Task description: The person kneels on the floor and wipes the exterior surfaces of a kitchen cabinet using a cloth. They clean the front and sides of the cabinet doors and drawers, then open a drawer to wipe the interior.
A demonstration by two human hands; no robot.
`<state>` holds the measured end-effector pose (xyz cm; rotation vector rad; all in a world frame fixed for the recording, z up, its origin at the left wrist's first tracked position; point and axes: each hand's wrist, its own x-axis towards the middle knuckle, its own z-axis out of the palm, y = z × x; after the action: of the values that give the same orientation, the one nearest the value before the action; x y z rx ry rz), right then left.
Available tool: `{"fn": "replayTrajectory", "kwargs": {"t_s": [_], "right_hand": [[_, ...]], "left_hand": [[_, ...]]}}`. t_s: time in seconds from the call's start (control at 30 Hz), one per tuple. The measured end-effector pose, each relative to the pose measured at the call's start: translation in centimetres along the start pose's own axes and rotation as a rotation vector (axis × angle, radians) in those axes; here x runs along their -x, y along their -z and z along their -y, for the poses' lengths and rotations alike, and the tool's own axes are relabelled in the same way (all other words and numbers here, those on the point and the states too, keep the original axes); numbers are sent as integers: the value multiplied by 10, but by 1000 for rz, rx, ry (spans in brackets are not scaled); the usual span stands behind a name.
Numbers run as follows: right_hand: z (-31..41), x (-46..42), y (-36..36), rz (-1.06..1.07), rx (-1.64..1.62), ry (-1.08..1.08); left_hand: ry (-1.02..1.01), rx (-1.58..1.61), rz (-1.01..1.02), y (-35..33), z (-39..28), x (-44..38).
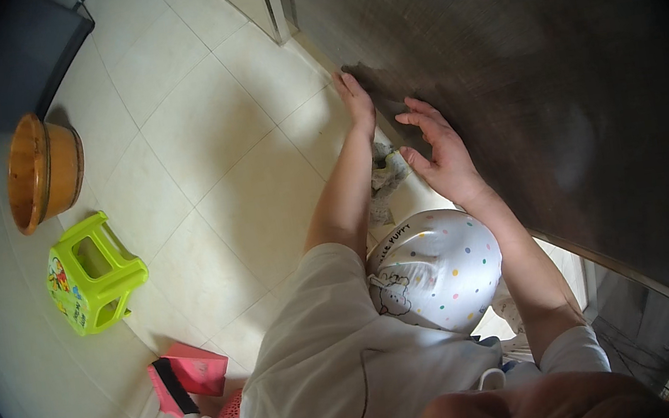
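Observation:
My left hand (pixel 357 105) reaches to the lower edge of a dark wood-look panel (pixel 520 92), its fingers close together and seen from the back. Whether anything lies under its palm is hidden. Beside the fingertips, a darker ragged-edged patch (pixel 365 72) marks the panel. My right hand (pixel 442 155) is nearer to me, fingers and thumb apart, with nothing in its grasp; the fingertips are close to the panel, and contact cannot be told. Between my forearms a crumpled grey cloth (pixel 387 177) lies on the floor. Below it rises my knee in white dotted fabric (pixel 442 271).
On the pale tiled floor (pixel 230 178) to the left are a wooden basin (pixel 60 170) tipped on its side and a lime-green plastic stool (pixel 95 273), also tipped. A pink dustpan (pixel 201 369) with a black-bristled brush (pixel 173 385) lies nearer. A door edge (pixel 272 3) stands beyond.

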<state>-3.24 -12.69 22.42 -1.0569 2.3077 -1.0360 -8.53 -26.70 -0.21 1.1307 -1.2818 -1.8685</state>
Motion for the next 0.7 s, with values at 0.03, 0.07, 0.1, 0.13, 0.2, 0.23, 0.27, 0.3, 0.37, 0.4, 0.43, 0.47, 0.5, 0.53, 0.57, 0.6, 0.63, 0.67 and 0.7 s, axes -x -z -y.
{"fn": "replayTrajectory", "kwargs": {"t_s": [0.03,0.07,0.1,0.13,0.2,0.23,0.27,0.3,0.37,0.4,0.43,0.47,0.5,0.53,0.57,0.6,0.63,0.67,0.7], "right_hand": [[-1,1,2,-12,-7,8],[-3,1,2,-10,-12,24],[-5,4,1,-5,-10,31],[-5,5,1,12,-9,13],[-5,5,2,40,-10,-13],[-6,6,1,32,17,-3],[-11,8,-2,24,43,8],[-12,6,-1,11,71,26],[-4,2,-3,51,42,15],[-4,-1,-4,69,29,3],[-6,2,-3,57,25,-21],[-8,4,-2,48,21,-44],[-8,9,0,43,18,-71],[-6,12,0,61,-2,-101],[-7,12,2,60,-26,-132],[-5,11,2,67,-48,-153],[-5,11,2,67,-35,-157],[-6,11,2,64,-23,-163],[-3,10,1,77,-7,-154]], "left_hand": [[-123,-72,-13,1,-16,10],[-246,-138,-40,6,-27,17],[-359,-199,-64,7,-32,25],[-376,-162,-40,1,-38,26],[-423,-86,9,-14,-48,21],[-409,-103,4,-15,-40,18],[-396,-120,0,-12,-29,16],[-391,-132,-5,-8,-14,10],[-332,-389,68,25,44,-2],[-293,-516,110,36,61,-5],[-229,-505,50,38,55,8],[-165,-494,-13,38,47,21],[-94,-484,-77,36,33,35],[-108,-413,-86,35,22,42],[-34,-262,0,29,2,49],[36,-106,73,25,-24,59],[-57,-263,147,23,-17,58],[-161,-413,211,21,-11,56],[-254,-373,130,18,6,48]]}}
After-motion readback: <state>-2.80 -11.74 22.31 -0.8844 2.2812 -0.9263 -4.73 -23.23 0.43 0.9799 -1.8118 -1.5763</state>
